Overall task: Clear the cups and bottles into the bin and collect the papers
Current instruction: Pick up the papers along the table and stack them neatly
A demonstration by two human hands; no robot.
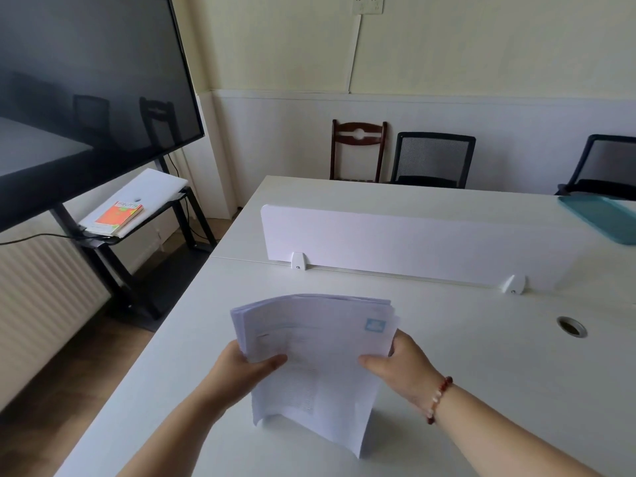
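A stack of papers (315,352) is held above the white surface (481,356) by both hands, its lower edge resting on or just over the top; which cannot be told. The left hand (241,368) is closed on the stack's left edge, thumb on the top sheet, and the right hand (401,364) is closed on the right edge, a beaded bracelet (438,399) worn at its wrist. A low white divider panel (395,241) stands beyond the papers, and a teal tray (605,216) lies at the far right. Chairs (432,160) are set against the wall, and a large dark screen (86,80) fills the left.
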